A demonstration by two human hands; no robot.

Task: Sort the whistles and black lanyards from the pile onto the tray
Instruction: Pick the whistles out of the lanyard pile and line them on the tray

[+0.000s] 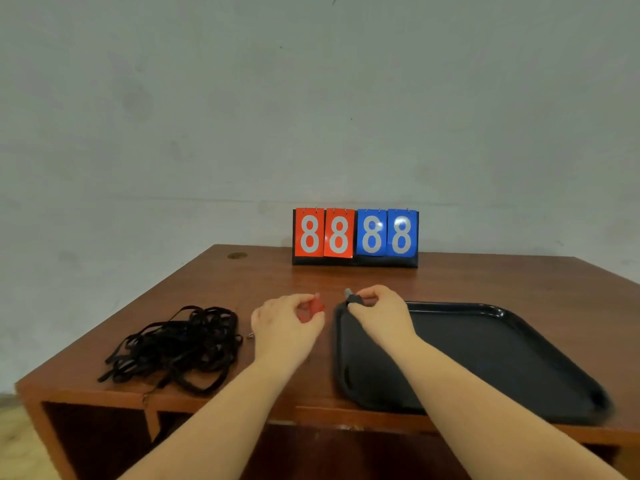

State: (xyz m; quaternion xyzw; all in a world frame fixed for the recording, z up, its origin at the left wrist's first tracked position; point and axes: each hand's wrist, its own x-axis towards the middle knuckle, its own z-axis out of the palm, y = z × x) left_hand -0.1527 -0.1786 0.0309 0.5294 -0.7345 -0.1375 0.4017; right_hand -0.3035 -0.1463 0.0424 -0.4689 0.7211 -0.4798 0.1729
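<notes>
A tangled pile of black lanyards (176, 344) lies on the left of the wooden table. To its right, my left hand (284, 327) pinches a small red whistle (317, 304) between thumb and fingers. My right hand (379, 311) holds a black lanyard end (352, 298) with a grey clip tip, above the far left corner of the black tray (485, 355). The two hands are a little apart. No object shows inside the tray.
A flip scoreboard (355, 237) with red and blue 8s stands at the table's back edge against the wall. The table (263, 275) has open shelves under its front edge. A small metal clip (250, 335) lies beside the pile.
</notes>
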